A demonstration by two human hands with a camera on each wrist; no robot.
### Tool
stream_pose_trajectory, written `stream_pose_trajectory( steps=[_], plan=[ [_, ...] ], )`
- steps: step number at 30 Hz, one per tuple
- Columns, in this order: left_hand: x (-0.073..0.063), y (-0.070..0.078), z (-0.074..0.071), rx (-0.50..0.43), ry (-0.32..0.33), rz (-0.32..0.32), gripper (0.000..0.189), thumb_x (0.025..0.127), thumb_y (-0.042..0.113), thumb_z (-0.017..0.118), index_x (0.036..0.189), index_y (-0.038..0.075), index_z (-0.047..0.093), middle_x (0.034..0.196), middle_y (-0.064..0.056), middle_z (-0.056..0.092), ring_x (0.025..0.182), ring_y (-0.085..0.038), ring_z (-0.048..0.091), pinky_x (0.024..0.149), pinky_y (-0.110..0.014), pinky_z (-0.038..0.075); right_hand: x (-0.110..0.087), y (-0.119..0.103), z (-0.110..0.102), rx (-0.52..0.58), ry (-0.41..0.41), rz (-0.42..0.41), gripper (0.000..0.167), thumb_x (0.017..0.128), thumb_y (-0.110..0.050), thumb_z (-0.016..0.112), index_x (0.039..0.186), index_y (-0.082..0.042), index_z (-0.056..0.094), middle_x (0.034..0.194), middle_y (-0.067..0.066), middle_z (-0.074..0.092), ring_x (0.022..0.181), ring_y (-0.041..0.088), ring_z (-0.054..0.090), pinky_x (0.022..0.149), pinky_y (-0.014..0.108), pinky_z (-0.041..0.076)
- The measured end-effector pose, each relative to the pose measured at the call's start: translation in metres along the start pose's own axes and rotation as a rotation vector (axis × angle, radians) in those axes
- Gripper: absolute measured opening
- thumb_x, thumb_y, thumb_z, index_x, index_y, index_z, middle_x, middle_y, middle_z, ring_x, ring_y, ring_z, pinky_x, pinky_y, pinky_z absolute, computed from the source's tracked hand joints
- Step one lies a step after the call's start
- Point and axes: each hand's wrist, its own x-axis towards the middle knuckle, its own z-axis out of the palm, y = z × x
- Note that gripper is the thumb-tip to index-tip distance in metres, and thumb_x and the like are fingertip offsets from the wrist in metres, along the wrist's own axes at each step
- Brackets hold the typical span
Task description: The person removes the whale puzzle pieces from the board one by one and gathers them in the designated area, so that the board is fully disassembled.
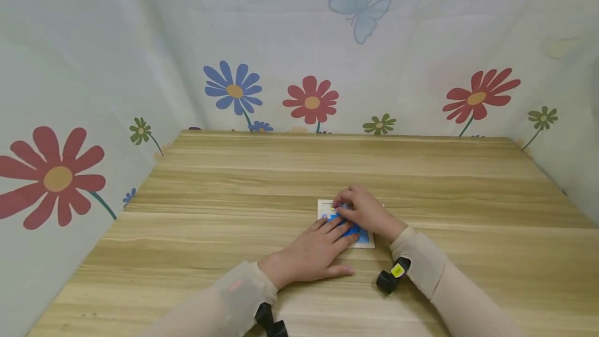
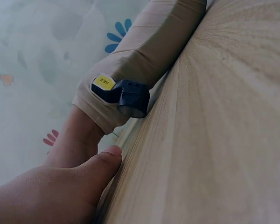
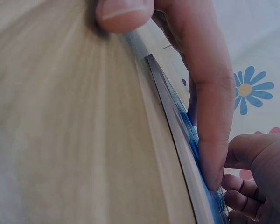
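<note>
A small jigsaw puzzle with a pale frame and blue pieces lies flat on the table. My left hand rests on it with fingers spread and straight, thumb on the wood. In the right wrist view a left finger presses the blue surface. My right hand bends over the puzzle's far side, its curled thumb and fingers pinching a small puzzle piece with a bit of yellow showing. Most of that piece is hidden under the fingers. The left wrist view shows only the back and thumb of the left hand.
The wooden table reaches back to a white curtain printed with flowers and a butterfly. Small black cameras are strapped to both wrists, one on the right sleeve.
</note>
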Motion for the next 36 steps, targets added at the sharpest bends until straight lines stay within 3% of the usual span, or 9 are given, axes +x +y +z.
stream_pose_trajectory(
  steps=[10, 36],
  plan=[
    [-0.0002, 0.0004, -0.0012, -0.006, -0.017, -0.004, 0.068, 0.095, 0.063, 0.036, 0.148, 0.020, 0.037, 0.155, -0.006, 0.035, 0.146, -0.024, 0.029, 0.115, -0.045, 0.032, -0.0003, -0.0011, 0.0006, -0.015, 0.011, 0.006, 0.012, 0.090, -0.010, 0.060, 0.098, -0.013, 0.068, 0.105, 0.010, 0.059, 0.099, 0.025, 0.053, 0.086, 0.044, 0.044],
    [-0.0003, -0.0003, 0.0026, -0.004, -0.012, -0.004, 0.068, 0.095, 0.064, 0.035, 0.149, 0.021, 0.037, 0.154, -0.005, 0.037, 0.144, -0.023, 0.032, 0.114, -0.046, 0.033, -0.0017, 0.0004, 0.0020, 0.003, 0.033, -0.012, 0.017, 0.084, -0.007, 0.059, 0.097, -0.016, 0.066, 0.101, 0.009, 0.059, 0.098, 0.025, 0.053, 0.084, 0.041, 0.044]
  ],
)
